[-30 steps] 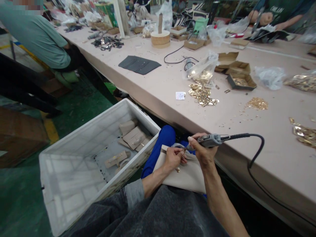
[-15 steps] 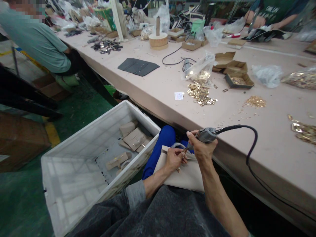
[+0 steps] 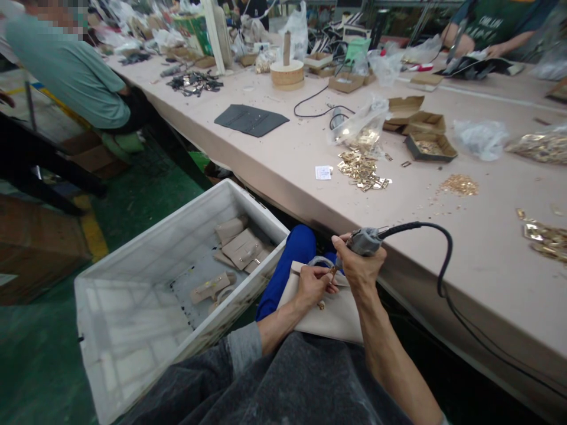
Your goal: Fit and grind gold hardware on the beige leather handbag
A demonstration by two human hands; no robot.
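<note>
A beige handbag point(image 3: 332, 319) lies across my lap, with a small gold clasp point(image 3: 321, 305) on its front. My right hand point(image 3: 362, 265) is wrapped round a grey corded electric screwdriver point(image 3: 365, 241), its tip angled down to the bag near the handle point(image 3: 321, 260). My left hand point(image 3: 313, 284) rests on the bag with its fingers pinched at the screwdriver's tip. A small gold-coloured piece shows there; the fingers partly hide what they hold.
To the left stands a white plastic bin point(image 3: 177, 230) with several beige bag pieces point(image 3: 243, 248). On the worktable point(image 3: 283, 159) lie gold metal fittings point(image 3: 363, 171), a pile of small gold parts point(image 3: 460, 185), an open box point(image 3: 429, 146) and a dark panel point(image 3: 251, 120). Other people work nearby.
My right hand and the screwdriver have shifted slightly left, and the cord has moved with them. My left hand and the bag stay nearly in place.
</note>
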